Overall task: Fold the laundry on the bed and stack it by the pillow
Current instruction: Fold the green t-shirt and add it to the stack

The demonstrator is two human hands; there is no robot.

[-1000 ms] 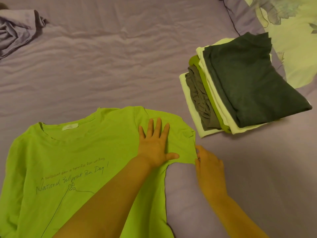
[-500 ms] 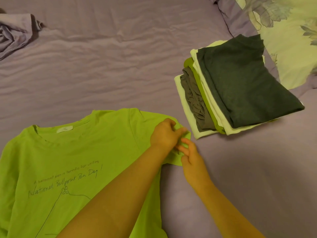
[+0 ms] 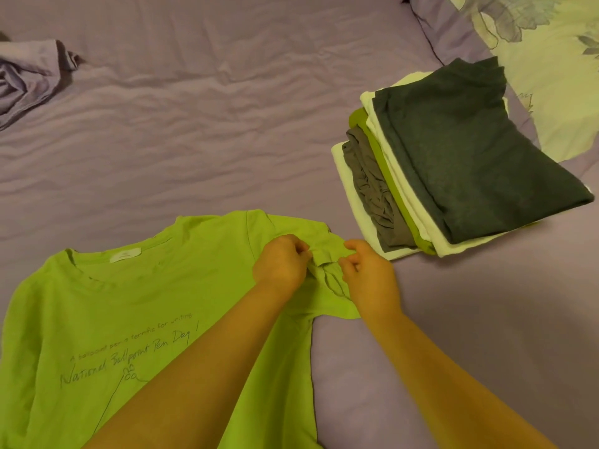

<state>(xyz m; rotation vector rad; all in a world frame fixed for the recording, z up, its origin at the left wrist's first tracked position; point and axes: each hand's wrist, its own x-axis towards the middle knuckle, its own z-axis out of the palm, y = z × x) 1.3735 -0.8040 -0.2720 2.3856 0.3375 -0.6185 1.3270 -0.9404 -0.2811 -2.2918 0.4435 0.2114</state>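
Observation:
A lime-green T-shirt (image 3: 129,306) with dark handwriting print lies face up on the purple bed sheet (image 3: 227,124), at the lower left. My left hand (image 3: 280,264) pinches the cuff of its right-side sleeve, fingers curled. Just to the right, my right hand (image 3: 369,273) pinches the same cuff at its outer end. The sleeve is bunched and lifted a little between the two hands. A stack of folded clothes (image 3: 453,157), dark grey on top, sits to the upper right beside a floral pillow (image 3: 551,59).
A crumpled purple cloth (image 3: 29,76) lies at the far left edge. Wrinkled purple sheet stretches between it and the folded stack. More sheet lies to the right of my right forearm.
My left hand went from lying flat on the shirt's shoulder to pinching the sleeve cuff. My right hand moved in and took hold of the cuff too, which is now bunched.

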